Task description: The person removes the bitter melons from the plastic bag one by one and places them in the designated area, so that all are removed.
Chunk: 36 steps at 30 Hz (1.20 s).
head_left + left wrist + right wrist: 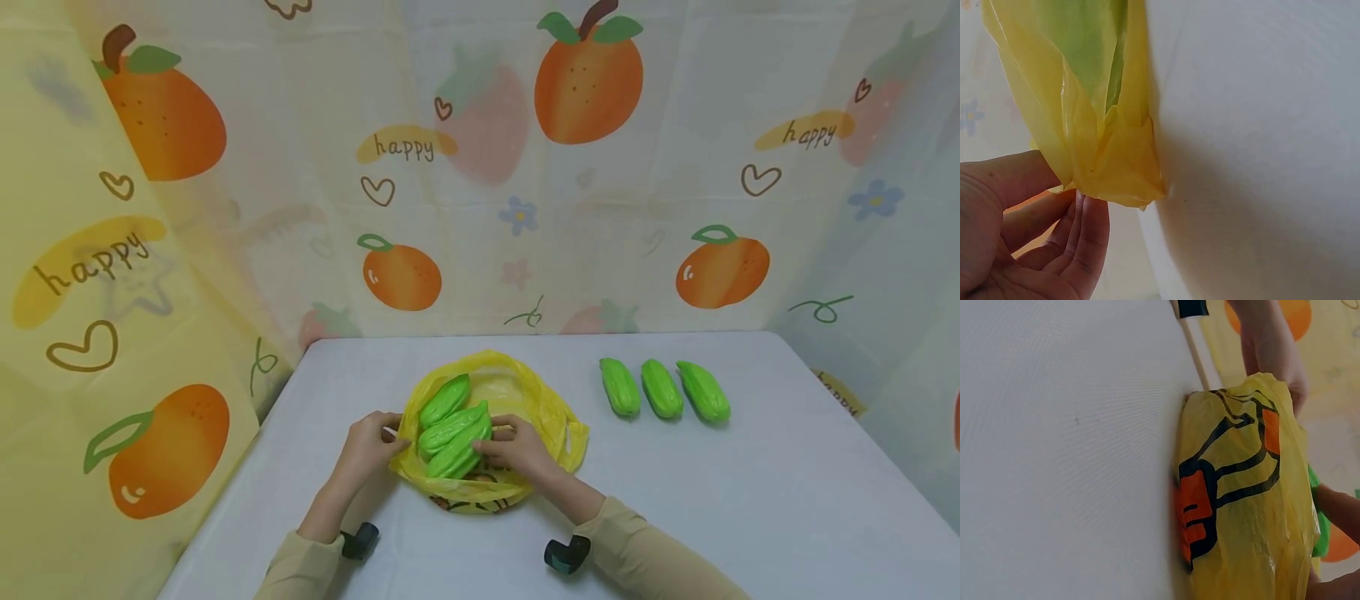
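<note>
A yellow plastic bag point(551, 408) lies with its mouth wide, three glossy green ridged gourds inside. My left hand point(367, 446) pinches the bag's left rim between thumb and fingers, as the left wrist view shows up close. At the right side of the bag's mouth, my right hand point(521, 450) grips the nearest gourd point(457, 454) by its right end. Behind that one lie a middle gourd point(450, 429) and a back gourd point(445, 400). In the right wrist view the bag's printed wall point(1241, 487) hides most of the held gourd.
Three more gourds stand in a row on the right of the white table point(750, 500): a left one point(620, 387), a middle one point(662, 389) and a right one point(703, 392). A fruit-printed curtain point(480, 217) hangs behind the table and along its sides.
</note>
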Tool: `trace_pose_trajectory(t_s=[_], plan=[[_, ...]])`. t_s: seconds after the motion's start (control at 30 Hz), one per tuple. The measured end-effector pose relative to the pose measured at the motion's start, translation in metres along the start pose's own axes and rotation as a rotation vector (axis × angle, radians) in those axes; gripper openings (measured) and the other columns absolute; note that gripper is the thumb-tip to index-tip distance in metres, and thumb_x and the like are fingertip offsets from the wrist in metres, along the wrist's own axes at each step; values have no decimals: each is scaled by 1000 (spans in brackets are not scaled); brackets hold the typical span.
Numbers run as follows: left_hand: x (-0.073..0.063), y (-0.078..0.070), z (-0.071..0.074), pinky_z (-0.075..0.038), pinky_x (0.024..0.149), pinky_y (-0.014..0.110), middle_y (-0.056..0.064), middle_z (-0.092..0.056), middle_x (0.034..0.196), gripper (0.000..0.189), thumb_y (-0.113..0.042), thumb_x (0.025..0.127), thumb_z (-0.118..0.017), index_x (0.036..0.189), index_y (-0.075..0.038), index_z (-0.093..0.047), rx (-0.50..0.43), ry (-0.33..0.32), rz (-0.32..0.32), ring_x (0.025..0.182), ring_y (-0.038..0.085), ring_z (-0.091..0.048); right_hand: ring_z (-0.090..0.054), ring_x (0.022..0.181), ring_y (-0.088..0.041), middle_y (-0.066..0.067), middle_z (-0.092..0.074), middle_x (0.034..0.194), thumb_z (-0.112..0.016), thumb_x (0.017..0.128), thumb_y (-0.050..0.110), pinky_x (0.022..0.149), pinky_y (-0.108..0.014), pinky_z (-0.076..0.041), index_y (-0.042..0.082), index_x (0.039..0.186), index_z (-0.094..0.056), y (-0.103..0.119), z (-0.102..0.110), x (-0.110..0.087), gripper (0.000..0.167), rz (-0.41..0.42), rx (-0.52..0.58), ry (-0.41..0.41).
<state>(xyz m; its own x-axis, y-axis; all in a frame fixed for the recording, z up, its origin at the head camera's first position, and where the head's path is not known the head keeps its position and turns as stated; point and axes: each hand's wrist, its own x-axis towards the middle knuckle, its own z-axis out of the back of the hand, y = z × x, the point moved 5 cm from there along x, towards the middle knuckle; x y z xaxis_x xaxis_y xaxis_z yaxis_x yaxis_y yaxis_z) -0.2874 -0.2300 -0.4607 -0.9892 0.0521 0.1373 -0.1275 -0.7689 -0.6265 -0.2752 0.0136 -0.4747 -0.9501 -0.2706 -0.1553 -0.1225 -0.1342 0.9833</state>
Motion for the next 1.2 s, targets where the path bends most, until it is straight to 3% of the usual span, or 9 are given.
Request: trace_pose_trajectory(t_s=[0.53,0.8,1.2], plan=[[0,1,1,-53,59,24,10,-67,99,37,-9,77,-76,112,0,-68,4,1,-1,79,18,-64,-67,100,-26,-24,-60,123,-73,83,29,86,-38,-54,-7,132,-49,2,8,2,65,-27,39,-3],[0,1,1,-53,60,25,10,-67,100,38,-10,77,-76,113,0,-68,6,5,-3,79,18,-64,-65,103,-24,-26,-52,130,-69,86,25,93,-40,-51,-7,136,-42,4,17,5,65,-26,215,13],[0,1,1,-53,59,25,11,-67,99,37,-9,77,-76,112,0,-68,1,5,-6,79,18,-64,-59,113,-31,-24,-51,132,-64,90,23,93,-43,-50,-3,138,-43,11,30,6,59,-36,264,-17]])
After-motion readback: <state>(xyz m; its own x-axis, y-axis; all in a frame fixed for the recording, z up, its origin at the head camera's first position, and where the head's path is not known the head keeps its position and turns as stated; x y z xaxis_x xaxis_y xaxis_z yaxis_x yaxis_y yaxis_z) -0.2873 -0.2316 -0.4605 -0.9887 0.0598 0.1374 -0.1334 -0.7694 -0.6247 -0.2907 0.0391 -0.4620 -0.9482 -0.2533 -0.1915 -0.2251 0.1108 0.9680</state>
